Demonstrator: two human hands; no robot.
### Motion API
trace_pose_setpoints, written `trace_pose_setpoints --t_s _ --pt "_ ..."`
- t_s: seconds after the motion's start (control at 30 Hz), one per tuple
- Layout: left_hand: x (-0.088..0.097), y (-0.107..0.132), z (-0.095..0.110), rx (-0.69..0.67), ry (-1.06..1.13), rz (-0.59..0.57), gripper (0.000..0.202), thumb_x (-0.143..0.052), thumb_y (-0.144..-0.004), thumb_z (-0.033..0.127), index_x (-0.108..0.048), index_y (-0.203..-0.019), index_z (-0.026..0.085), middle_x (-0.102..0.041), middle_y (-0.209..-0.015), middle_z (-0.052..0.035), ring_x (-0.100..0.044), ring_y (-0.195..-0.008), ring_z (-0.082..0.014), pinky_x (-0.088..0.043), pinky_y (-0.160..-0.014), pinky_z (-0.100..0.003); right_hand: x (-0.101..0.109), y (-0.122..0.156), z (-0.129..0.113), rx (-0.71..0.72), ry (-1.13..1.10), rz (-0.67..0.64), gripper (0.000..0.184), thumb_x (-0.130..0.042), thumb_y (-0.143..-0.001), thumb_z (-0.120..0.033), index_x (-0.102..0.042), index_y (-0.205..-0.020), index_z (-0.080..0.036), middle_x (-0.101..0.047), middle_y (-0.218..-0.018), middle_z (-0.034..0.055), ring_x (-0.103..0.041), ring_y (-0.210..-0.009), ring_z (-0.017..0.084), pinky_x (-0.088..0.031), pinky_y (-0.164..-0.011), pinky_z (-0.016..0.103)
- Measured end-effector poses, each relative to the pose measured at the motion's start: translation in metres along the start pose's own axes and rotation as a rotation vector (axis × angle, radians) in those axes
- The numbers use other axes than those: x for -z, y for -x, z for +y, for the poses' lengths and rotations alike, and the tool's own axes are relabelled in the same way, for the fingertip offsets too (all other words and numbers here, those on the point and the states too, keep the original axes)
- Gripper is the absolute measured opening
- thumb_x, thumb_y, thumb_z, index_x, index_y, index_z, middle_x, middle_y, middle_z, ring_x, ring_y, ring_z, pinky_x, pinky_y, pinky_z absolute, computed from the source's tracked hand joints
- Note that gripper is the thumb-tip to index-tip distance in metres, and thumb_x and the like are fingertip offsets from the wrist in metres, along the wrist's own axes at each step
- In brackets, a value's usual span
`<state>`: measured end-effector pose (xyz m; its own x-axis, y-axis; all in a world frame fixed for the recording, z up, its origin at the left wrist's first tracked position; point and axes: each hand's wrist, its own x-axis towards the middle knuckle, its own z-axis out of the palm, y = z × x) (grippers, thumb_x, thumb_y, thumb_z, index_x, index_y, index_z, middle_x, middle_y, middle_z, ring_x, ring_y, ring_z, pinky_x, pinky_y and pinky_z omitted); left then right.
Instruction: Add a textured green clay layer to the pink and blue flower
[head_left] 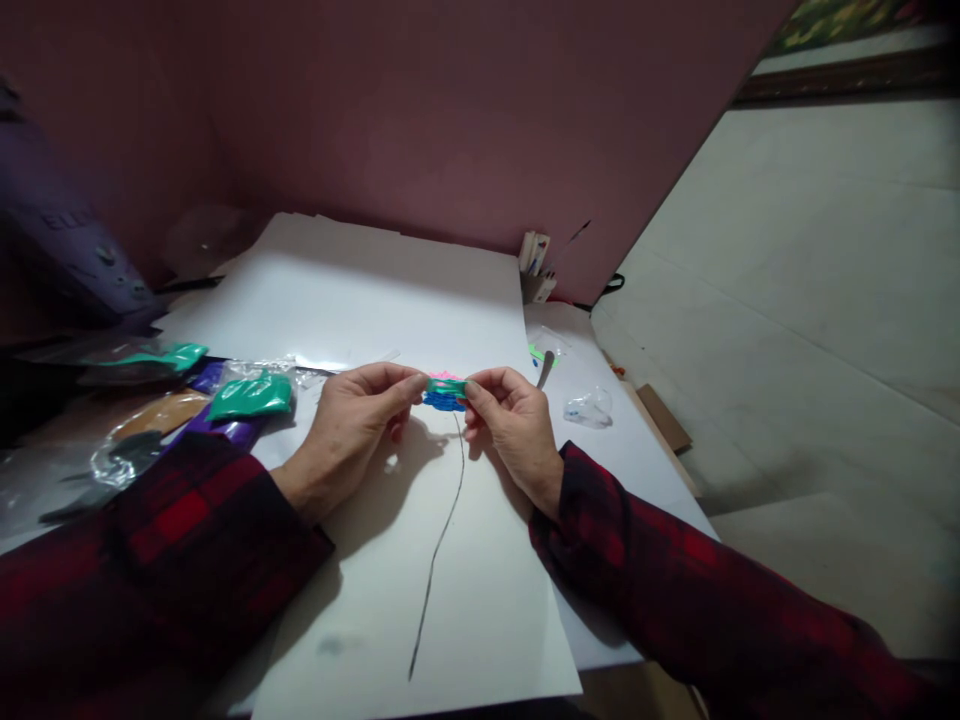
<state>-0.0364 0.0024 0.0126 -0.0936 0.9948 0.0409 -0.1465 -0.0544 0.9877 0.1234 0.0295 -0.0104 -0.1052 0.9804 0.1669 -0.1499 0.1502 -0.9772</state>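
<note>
My left hand (345,430) and my right hand (517,425) meet near the middle, each pinching one end of a small green strip (448,387) that looks like soft modelling clay. Just behind and below the strip show a bumpy blue patch (444,403) and a pink patch (444,376); whether the strip touches them I cannot tell. From the blue patch a dark curved line (437,550) runs down the white paper (360,610) toward me. Fingers hide part of the coloured patches.
Clear bags with green clay (251,395) and other colours lie at the left, beside dark-handled scissors (82,505). More white sheets (375,275) lie behind. To the right are a metal tool handle (546,370), a crumpled clear bag (589,408) and small boxes (533,253) by the wall.
</note>
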Motion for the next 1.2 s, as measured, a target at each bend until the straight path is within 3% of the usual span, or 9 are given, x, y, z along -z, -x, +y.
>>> trace_pose_setpoints --t_s 0.13,0.27,0.37,0.53,0.8,0.9,1.03,1.1,1.2 --pt "-0.0024 0.0036 0.0013 -0.034 -0.039 -0.098 0.019 -0.073 -0.072 0.030 -0.071 -0.081 0.013 -0.059 -0.063 0.0006 -0.044 -0.050 -0.0070 -0.035 -0.046 -0.019 0.0003 0.0020 0.0028 0.011 -0.025 -0.102 0.015 -0.066 -0.081 -0.032 -0.059 -0.085 -0.019 -0.056 -0.058 -0.0053 -0.050 -0.041 0.007 -0.041 -0.032 0.018" --pt "-0.0039 0.0034 -0.0002 -0.045 0.035 -0.079 0.025 -0.078 -0.066 0.026 -0.065 -0.084 0.015 -0.061 -0.073 0.0014 -0.047 -0.049 -0.0059 -0.038 -0.044 -0.018 -0.0018 0.0050 0.0003 0.019 -0.042 -0.157 0.014 -0.067 -0.081 -0.030 -0.060 -0.084 -0.018 -0.056 -0.059 -0.0050 -0.051 -0.044 0.007 -0.044 -0.036 0.018" --pt "-0.0040 0.0031 -0.0008 0.003 0.018 -0.115 0.026 -0.077 -0.067 0.027 -0.063 -0.085 0.015 -0.059 -0.067 0.0025 -0.047 -0.045 -0.0067 -0.038 -0.042 -0.019 -0.0030 0.0060 -0.0022 0.024 -0.048 -0.167 0.013 -0.068 -0.080 -0.029 -0.060 -0.082 -0.018 -0.056 -0.061 -0.0046 -0.053 -0.047 0.007 -0.047 -0.040 0.018" --pt "-0.0042 0.0047 0.0006 0.059 -0.193 -0.125 0.022 -0.071 -0.073 0.032 -0.062 -0.069 0.013 -0.053 -0.051 0.0028 -0.044 -0.044 -0.0069 -0.032 -0.043 -0.018 -0.0027 0.0055 -0.0017 0.038 -0.029 -0.186 0.015 -0.069 -0.079 -0.027 -0.057 -0.081 -0.019 -0.054 -0.056 -0.0061 -0.051 -0.042 0.007 -0.045 -0.034 0.018" --pt "-0.0049 0.0042 0.0049 0.035 -0.248 -0.129 0.018 -0.067 -0.075 0.030 -0.062 -0.069 0.014 -0.055 -0.053 0.0027 -0.047 -0.044 -0.0086 -0.035 -0.044 -0.020 -0.0014 0.0085 -0.0038 0.046 -0.001 -0.252 0.013 -0.065 -0.082 -0.029 -0.058 -0.084 -0.019 -0.057 -0.058 -0.0052 -0.051 -0.041 0.007 -0.046 -0.037 0.019" --pt "-0.0043 0.0036 0.0038 0.026 -0.184 -0.106 0.017 -0.067 -0.075 0.029 -0.062 -0.069 0.014 -0.053 -0.053 0.0033 -0.046 -0.044 -0.0080 -0.035 -0.043 -0.020 -0.0028 0.0072 -0.0052 0.067 -0.002 -0.161 0.014 -0.069 -0.078 -0.026 -0.058 -0.081 -0.018 -0.055 -0.057 -0.0057 -0.051 -0.044 0.007 -0.047 -0.039 0.020" --pt "-0.0014 0.0001 -0.0004 -0.041 -0.053 0.020 0.015 -0.068 -0.074 0.026 -0.063 -0.070 0.013 -0.053 -0.054 0.0036 -0.045 -0.044 -0.0069 -0.036 -0.043 -0.019 -0.0023 0.0024 -0.0048 0.057 -0.001 0.025 0.015 -0.070 -0.075 -0.025 -0.057 -0.078 -0.018 -0.057 -0.061 -0.0046 -0.052 -0.048 0.007 -0.048 -0.041 0.020" --pt "-0.0002 -0.0009 -0.0013 -0.053 -0.013 0.031 0.013 -0.070 -0.073 0.024 -0.065 -0.073 0.013 -0.055 -0.057 0.0027 -0.045 -0.044 -0.0066 -0.037 -0.042 -0.019 -0.0015 0.0008 -0.0042 0.024 -0.010 0.034 0.016 -0.070 -0.075 -0.026 -0.056 -0.079 -0.018 -0.058 -0.063 -0.0039 -0.053 -0.048 0.007 -0.048 -0.040 0.019" --pt "-0.0012 0.0008 -0.0001 -0.038 -0.011 -0.071 0.018 -0.071 -0.071 0.023 -0.069 -0.086 0.013 -0.059 -0.062 0.0014 -0.048 -0.044 -0.0070 -0.038 -0.042 -0.020 -0.0013 0.0010 -0.0037 -0.019 -0.025 -0.026 0.016 -0.069 -0.076 -0.027 -0.057 -0.082 -0.018 -0.057 -0.061 -0.0046 -0.052 -0.044 0.008 -0.044 -0.035 0.019"
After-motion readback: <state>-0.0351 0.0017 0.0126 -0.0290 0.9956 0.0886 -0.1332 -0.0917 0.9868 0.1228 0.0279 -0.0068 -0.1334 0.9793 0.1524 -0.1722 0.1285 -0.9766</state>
